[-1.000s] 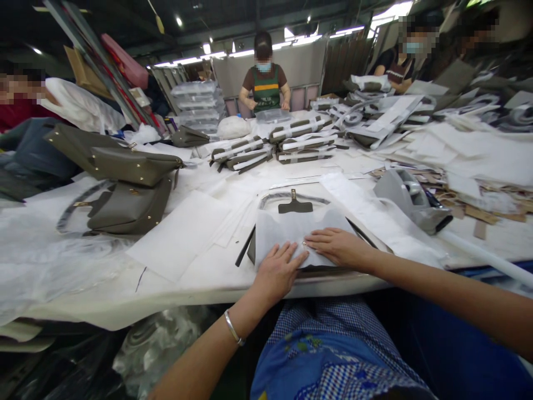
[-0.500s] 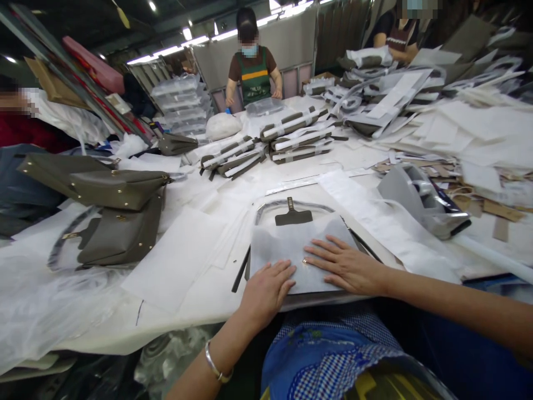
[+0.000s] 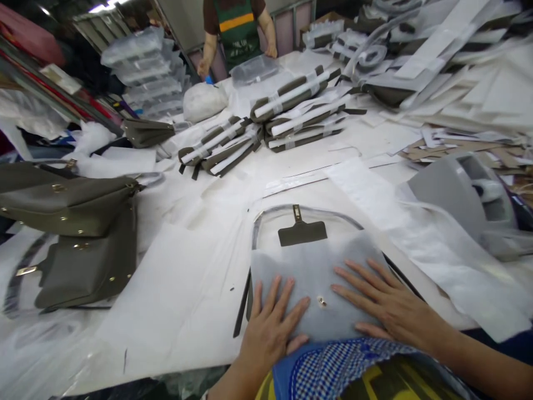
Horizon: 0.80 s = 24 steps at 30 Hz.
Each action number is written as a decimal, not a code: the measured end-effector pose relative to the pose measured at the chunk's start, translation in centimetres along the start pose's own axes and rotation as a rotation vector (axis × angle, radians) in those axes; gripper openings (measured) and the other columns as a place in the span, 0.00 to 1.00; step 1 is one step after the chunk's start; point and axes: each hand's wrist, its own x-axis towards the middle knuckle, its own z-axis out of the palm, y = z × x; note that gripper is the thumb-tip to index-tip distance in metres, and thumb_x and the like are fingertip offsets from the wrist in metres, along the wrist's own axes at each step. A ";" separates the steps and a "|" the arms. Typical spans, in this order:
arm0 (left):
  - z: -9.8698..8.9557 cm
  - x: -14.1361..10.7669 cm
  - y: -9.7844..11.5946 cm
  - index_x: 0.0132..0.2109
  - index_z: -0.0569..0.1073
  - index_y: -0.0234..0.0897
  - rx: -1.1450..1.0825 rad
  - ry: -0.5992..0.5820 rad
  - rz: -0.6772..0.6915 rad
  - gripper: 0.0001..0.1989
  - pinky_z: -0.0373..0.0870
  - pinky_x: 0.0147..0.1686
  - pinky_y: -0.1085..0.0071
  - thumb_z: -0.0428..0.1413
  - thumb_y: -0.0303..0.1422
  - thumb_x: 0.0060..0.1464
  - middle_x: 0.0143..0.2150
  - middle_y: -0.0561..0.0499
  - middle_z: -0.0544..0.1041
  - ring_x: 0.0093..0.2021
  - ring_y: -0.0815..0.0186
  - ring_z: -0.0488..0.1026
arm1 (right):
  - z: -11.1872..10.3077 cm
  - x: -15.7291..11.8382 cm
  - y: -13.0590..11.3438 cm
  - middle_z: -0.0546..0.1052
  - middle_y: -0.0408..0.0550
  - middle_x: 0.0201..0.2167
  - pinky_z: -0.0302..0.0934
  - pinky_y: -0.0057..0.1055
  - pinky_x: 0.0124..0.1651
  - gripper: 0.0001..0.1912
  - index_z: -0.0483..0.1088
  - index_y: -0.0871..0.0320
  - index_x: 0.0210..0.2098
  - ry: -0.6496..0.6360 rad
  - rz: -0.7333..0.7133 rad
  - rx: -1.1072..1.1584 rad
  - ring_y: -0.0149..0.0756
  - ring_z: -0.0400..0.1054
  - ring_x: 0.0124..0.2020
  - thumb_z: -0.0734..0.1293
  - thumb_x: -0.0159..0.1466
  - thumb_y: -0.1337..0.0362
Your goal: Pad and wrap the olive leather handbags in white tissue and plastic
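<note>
A handbag lies flat at the table's front edge, mostly covered by a thin white sheet (image 3: 300, 266). A small gold clasp (image 3: 322, 301) pokes through the sheet between my hands. My left hand (image 3: 272, 319) rests on the sheet's left part, fingers spread. On the right part lies my right hand (image 3: 381, 300), palm down with its fingers apart. Beyond the sheet, the bag's olive flap tab (image 3: 302, 233) with a gold buckle sits inside the wrapped handle (image 3: 255, 228). Dark straps stick out on both sides.
Olive handbags (image 3: 89, 266) are piled at left. Wrapped bag parts (image 3: 291, 111) lie farther back, near a person (image 3: 239, 33) across the table. A grey tape dispenser (image 3: 462, 189) stands at right, beside a long white sheet (image 3: 400, 222).
The view has tilted down and come closer to the table. My hands have spread farther apart on the sheet, and the gold clasp now shows clear of my right hand's fingers.
</note>
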 end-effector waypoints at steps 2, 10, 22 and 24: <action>1.3 -0.2 -0.2 0.68 0.61 0.48 -0.020 0.097 0.000 0.30 0.38 0.69 0.43 0.46 0.53 0.64 0.69 0.44 0.62 0.70 0.48 0.54 | 0.7 -0.1 0.2 0.58 0.47 0.70 0.35 0.52 0.71 0.33 0.57 0.48 0.68 0.016 -0.016 -0.001 0.48 0.45 0.72 0.62 0.67 0.47; 1.7 0.5 -2.7 0.60 0.72 0.40 -0.183 0.196 -0.035 0.21 0.50 0.69 0.61 0.42 0.40 0.70 0.63 0.52 0.72 0.65 0.62 0.65 | 0.0 0.8 1.9 0.70 0.43 0.62 0.50 0.37 0.68 0.22 0.62 0.53 0.64 0.063 -0.008 0.070 0.35 0.53 0.68 0.57 0.72 0.62; -1.2 7.2 -4.7 0.61 0.67 0.31 -0.211 -0.147 -0.212 0.33 0.61 0.63 0.51 0.47 0.54 0.62 0.56 0.41 0.75 0.55 0.55 0.71 | -0.3 6.4 3.2 0.76 0.58 0.50 0.62 0.49 0.54 0.29 0.69 0.62 0.57 -0.089 0.187 0.156 0.50 0.69 0.50 0.58 0.70 0.46; -1.6 7.7 -5.1 0.58 0.69 0.32 -0.248 -0.207 -0.237 0.35 0.62 0.61 0.47 0.52 0.57 0.57 0.52 0.42 0.75 0.51 0.53 0.72 | -1.2 6.9 3.6 0.77 0.56 0.45 0.63 0.48 0.50 0.28 0.71 0.60 0.53 -0.145 0.212 0.192 0.49 0.69 0.44 0.60 0.68 0.44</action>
